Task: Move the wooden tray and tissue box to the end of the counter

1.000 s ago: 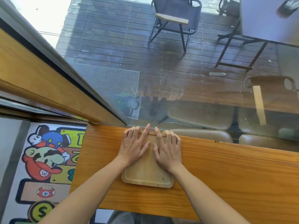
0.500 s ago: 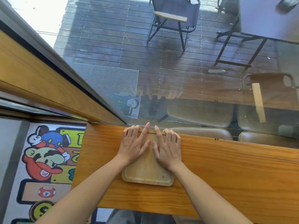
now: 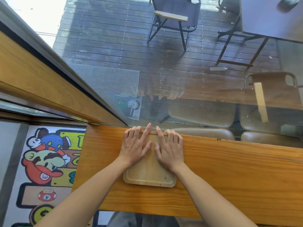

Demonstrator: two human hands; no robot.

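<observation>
A pale wooden tray (image 3: 149, 176) with rounded corners lies flat on the orange-brown wooden counter (image 3: 229, 169), a short way in from the counter's left end. My left hand (image 3: 135, 145) rests palm down on the tray's far left part, fingers spread and reaching its far rim. My right hand (image 3: 169, 147) lies the same way on the far right part. Neither hand curls around the tray. No tissue box is in view.
The counter's far edge meets a glass window (image 3: 180, 71); outside are a deck, a folding chair (image 3: 173, 18) and a table. The counter's left end (image 3: 82, 154) drops to a cartoon floor mat (image 3: 45, 161). Padded brown seats (image 3: 203, 133) show past the far edge.
Both hands stay flat on the tray in the same pose. The tray has hardly shifted on the counter; only the view has tilted slightly.
</observation>
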